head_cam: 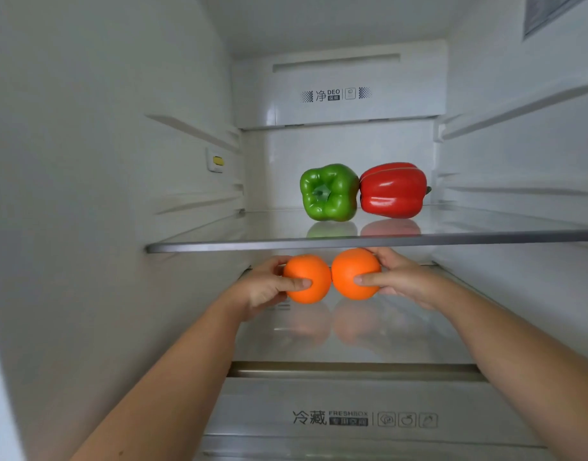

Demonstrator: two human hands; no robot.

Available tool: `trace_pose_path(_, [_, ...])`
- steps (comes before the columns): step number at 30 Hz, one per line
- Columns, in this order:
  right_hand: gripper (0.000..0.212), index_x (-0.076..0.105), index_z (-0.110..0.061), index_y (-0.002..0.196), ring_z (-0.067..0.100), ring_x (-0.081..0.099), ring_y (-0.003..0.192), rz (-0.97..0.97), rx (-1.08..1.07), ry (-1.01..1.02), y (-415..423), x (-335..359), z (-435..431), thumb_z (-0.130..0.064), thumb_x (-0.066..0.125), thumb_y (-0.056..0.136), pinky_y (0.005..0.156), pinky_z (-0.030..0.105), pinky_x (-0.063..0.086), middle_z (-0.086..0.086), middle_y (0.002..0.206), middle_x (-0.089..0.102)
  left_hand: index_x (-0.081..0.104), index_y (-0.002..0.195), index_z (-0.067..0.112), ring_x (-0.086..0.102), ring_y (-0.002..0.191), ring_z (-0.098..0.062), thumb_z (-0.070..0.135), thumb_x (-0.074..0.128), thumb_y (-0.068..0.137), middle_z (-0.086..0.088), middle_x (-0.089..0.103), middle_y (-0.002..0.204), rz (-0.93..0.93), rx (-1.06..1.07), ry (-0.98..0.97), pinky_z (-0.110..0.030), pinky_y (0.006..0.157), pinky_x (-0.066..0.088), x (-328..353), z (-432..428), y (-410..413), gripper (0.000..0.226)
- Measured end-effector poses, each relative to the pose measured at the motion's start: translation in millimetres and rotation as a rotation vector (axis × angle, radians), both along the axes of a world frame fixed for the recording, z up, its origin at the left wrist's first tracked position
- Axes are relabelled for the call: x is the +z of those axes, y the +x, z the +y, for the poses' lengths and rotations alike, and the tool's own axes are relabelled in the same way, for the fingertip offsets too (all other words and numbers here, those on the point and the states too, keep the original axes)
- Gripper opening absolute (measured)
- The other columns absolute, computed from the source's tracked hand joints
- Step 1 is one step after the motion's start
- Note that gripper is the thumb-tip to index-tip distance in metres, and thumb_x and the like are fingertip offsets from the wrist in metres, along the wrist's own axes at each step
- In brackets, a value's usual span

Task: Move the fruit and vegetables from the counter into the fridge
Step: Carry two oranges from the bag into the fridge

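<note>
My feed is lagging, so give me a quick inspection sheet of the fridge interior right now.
Surface: upper glass shelf and lower glass shelf, both reflective.
Job's things: green pepper and red pepper side by side on the upper shelf; left orange and right orange at the lower shelf, whether set down unclear.
Clutter: nothing seen.
Grippers: left hand holds the left orange; right hand holds the right orange.
Cables: nothing seen.
Surroundings: white fridge walls, drawer below.

hands [266,287] [402,277] holding oranges [307,279] [356,273], peppers [329,192] above
</note>
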State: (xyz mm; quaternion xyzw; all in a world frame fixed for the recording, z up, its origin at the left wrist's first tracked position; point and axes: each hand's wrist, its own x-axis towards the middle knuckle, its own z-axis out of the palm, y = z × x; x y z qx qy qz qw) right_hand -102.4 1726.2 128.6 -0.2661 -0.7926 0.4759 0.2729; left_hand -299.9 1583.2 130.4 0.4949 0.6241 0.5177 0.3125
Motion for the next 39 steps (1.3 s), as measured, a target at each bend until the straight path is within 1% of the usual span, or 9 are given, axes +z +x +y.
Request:
trace_pose_path(6, [0.062,0.035,-0.036,0.127,0.022,0.046,0.117,0.019,-0.026,0.062,-4,-2,-1,-0.019,0.070,0.079,0.093,0.040,0.046,0.003,0.134,0.040,0.042,0.118,0.032,0.057,0.109,-0.022,0.042,0.080,0.037,-0.003,0.050,0.127,0.051,0.050,0.033,-0.047,0.094,0.047,-7,6,2,0.090])
trace_pose_path(11, [0.067,0.032,-0.034,0.131,0.022,0.046,0.117,0.027,-0.037,0.084,-4,-3,-2,-0.018,0.070,0.079,0.091,0.039,0.046,0.004,0.133,0.039,0.037,0.135,0.024,0.046,0.120,-0.017,0.040,0.081,0.044,0.000,0.043,0.135,0.119,0.089,0.082,-0.039,0.101,0.041,-8,4,4,0.103])
trace_pose_path(16, [0.072,0.032,-0.030,0.136,0.019,0.045,0.113,0.021,-0.068,0.140,-2,-2,-3,-0.017,0.071,0.078,0.090,0.034,0.043,0.001,0.128,0.039,0.037,0.136,0.020,0.044,0.119,-0.017,0.022,0.081,0.066,-0.002,0.042,0.137,0.123,0.075,0.119,-0.030,0.094,0.040,-10,2,6,0.083])
trace_pose_path(20, [0.073,0.032,-0.030,0.137,0.019,0.044,0.111,-0.001,-0.082,0.170,-1,-2,-2,-0.019,0.072,0.077,0.089,0.033,0.042,0.001,0.124,0.037,0.037,0.135,0.019,0.045,0.119,-0.020,0.016,0.076,0.073,-0.005,0.043,0.135,0.134,0.080,0.118,-0.032,0.097,0.040,-10,2,7,0.073])
trace_pose_path(26, [0.076,0.029,-0.032,0.138,0.023,0.044,0.114,-0.044,-0.097,0.212,3,-1,-2,-0.024,0.073,0.076,0.091,0.034,0.041,0.004,0.130,0.036,0.037,0.136,0.020,0.045,0.121,-0.021,0.018,0.075,0.073,-0.006,0.042,0.137,0.146,0.099,0.111,-0.035,0.098,0.040,-10,2,6,0.074])
trace_pose_path(30, [0.081,0.026,-0.030,0.140,0.024,0.039,0.126,-0.074,-0.144,0.306,12,5,-8,-0.028,0.074,0.075,0.100,0.040,0.038,0.005,0.145,0.029,0.032,0.140,0.017,0.035,0.131,-0.021,0.019,0.077,0.072,-0.006,0.034,0.146,0.180,0.200,0.137,-0.037,0.103,0.035,-10,0,9,0.081])
trace_pose_path(35, [0.076,0.025,-0.026,0.142,0.024,0.034,0.129,-0.168,-0.257,0.453,25,18,-30,-0.035,0.068,0.080,0.094,0.032,0.032,0.008,0.146,0.027,0.030,0.141,0.014,0.034,0.132,-0.021,0.022,0.074,0.076,-0.006,0.031,0.148,0.261,0.339,0.160,-0.030,0.099,0.035,-7,-14,16,0.080])
trace_pose_path(38, [0.076,0.024,-0.028,0.142,0.025,0.036,0.128,-0.197,-0.282,0.496,32,22,-55,-0.037,0.067,0.080,0.090,0.031,0.031,0.008,0.145,0.029,0.034,0.139,0.013,0.037,0.130,-0.020,0.026,0.071,0.079,-0.007,0.037,0.145,0.337,0.396,0.173,-0.029,0.102,0.033,-14,-32,31,0.073])
trace_pose_path(39, [0.074,0.025,-0.028,0.142,0.026,0.037,0.127,-0.214,-0.293,0.511,34,21,-65,-0.037,0.065,0.080,0.088,0.031,0.031,0.009,0.144,0.030,0.036,0.138,0.013,0.039,0.128,-0.019,0.026,0.070,0.080,-0.006,0.041,0.142,0.398,0.425,0.185,-0.024,0.100,0.033,-16,-41,37,0.068])
